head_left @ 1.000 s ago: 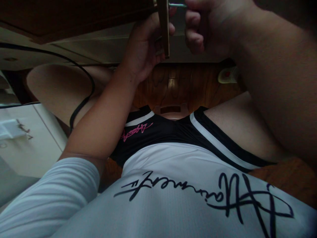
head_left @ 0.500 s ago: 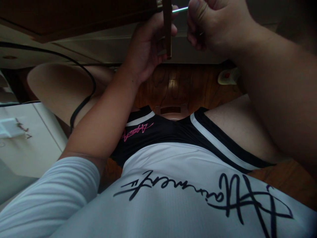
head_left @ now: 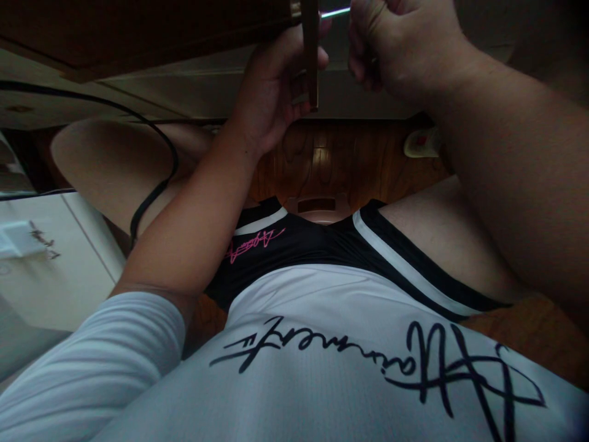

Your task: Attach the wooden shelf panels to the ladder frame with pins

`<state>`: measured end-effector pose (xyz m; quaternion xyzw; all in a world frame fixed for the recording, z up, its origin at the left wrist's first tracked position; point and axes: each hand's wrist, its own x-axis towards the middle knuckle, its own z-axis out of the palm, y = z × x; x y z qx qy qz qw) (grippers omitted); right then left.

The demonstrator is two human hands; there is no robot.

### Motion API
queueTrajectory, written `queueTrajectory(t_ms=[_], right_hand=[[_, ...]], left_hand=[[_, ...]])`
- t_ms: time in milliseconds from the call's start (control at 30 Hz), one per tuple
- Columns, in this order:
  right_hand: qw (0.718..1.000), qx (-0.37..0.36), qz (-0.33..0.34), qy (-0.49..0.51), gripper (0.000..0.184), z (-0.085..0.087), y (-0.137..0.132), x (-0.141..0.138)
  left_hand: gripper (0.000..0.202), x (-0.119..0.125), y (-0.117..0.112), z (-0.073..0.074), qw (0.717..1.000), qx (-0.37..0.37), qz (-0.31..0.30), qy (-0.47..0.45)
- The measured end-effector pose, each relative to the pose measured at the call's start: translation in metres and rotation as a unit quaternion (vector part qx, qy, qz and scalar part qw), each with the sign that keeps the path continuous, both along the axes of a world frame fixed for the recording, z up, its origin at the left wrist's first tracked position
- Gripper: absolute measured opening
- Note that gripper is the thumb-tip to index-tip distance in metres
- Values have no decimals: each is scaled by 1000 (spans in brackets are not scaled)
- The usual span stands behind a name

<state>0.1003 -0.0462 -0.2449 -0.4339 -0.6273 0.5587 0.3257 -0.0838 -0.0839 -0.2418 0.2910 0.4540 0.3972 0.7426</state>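
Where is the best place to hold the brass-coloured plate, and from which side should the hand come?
Probably the lower part of the brass plate, taken from its left side across the narrow edges. The plate stands upright and thin, and the left hand already wraps it there. The top is taken up: the thin metal rod, held by the right hand, meets it from the right.

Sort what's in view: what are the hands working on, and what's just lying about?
In hand: left hand gripping the brass plate; right hand closed on the thin metal rod pointing at the plate.

Lying about: black cable, white object with red spot on the wooden floor.
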Motion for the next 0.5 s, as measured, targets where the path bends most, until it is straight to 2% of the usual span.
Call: queueTrajectory(t_ms=[167, 300, 433, 500], right_hand=[[1000, 5, -3, 27, 46, -5, 2, 1], [1000, 17, 4, 4, 46, -4, 0, 1], [999, 26, 18, 39, 49, -9, 1, -1], [999, 23, 4, 46, 47, -10, 0, -3]], left_hand=[[23, -1, 0, -2, 1000, 6, -3, -18], [28, -1, 0, -2, 1000, -5, -6, -27], [30, 0, 1, 0, 1000, -13, -3, -21], [28, 0, 1, 1, 999, -15, 1, -31]])
